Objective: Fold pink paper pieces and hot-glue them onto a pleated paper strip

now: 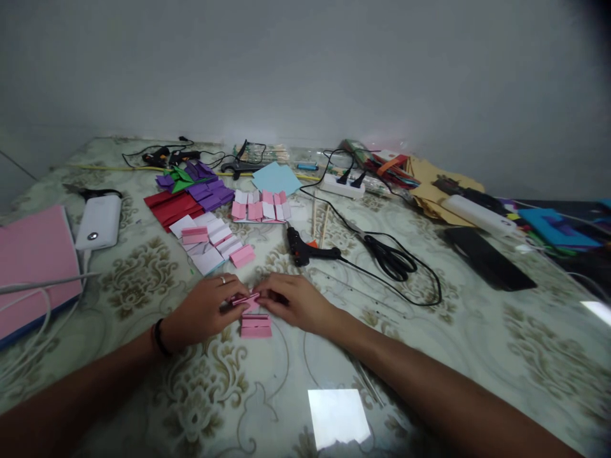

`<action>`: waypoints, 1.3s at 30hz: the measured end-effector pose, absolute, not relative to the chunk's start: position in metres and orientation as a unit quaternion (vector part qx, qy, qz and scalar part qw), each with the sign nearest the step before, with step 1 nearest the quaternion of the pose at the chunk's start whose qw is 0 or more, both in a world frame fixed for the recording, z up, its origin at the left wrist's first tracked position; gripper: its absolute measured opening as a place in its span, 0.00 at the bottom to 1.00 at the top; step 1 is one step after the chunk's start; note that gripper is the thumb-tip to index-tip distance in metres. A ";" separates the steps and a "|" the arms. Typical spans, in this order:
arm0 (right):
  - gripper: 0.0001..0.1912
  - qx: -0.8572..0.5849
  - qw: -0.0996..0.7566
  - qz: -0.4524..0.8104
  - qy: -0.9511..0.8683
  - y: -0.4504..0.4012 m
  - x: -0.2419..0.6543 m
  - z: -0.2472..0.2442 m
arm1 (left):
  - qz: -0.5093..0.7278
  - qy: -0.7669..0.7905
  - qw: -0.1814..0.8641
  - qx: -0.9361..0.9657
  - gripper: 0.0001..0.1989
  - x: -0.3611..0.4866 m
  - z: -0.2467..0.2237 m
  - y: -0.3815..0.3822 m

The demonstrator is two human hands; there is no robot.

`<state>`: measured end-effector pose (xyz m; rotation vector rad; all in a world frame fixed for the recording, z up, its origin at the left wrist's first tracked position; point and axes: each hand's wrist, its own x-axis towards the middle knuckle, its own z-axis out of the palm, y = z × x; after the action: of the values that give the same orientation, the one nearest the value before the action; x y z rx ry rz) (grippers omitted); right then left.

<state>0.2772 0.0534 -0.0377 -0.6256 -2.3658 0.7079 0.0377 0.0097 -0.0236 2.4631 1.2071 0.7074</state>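
Head view: pink folded paper pinched between two hands

Landmark: black pistol-shaped glue gun, lying on the pale floral-patterned counter. Small pink folded-paper piece: on the wearer's side of the glue gun, a little left. Left hand: grip closed to a pinch, on the piece's left end. Right hand: grip likewise pinched, on its right end. Cannot tell whether the piece touches the counter. Second pink pleated-paper piece: same side of the glue gun, farther from it. Pink-and-white pleated papers: left of the glue gun.

Technique (judgement): appears to be shaping or pressing a fold. Align the edges first, then press from the middle outward. Match pressure in both pinches so the strip does not skew; too hard a squeeze may crumple it.
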 end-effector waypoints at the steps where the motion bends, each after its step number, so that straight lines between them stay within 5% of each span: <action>1: 0.10 -0.247 0.288 0.268 -0.886 0.053 0.277 -0.038 | 0.249 0.415 0.143 0.864 0.02 0.038 -0.025 0.010; 39: 0.08 -0.235 0.284 0.232 -0.900 0.051 0.271 -0.039 | 0.225 0.388 -0.005 0.894 0.11 0.048 -0.027 0.006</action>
<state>0.2715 0.0510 -0.0386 -0.6279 -2.4096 0.6206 0.0476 0.0057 -0.0272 2.8173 1.2224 0.7086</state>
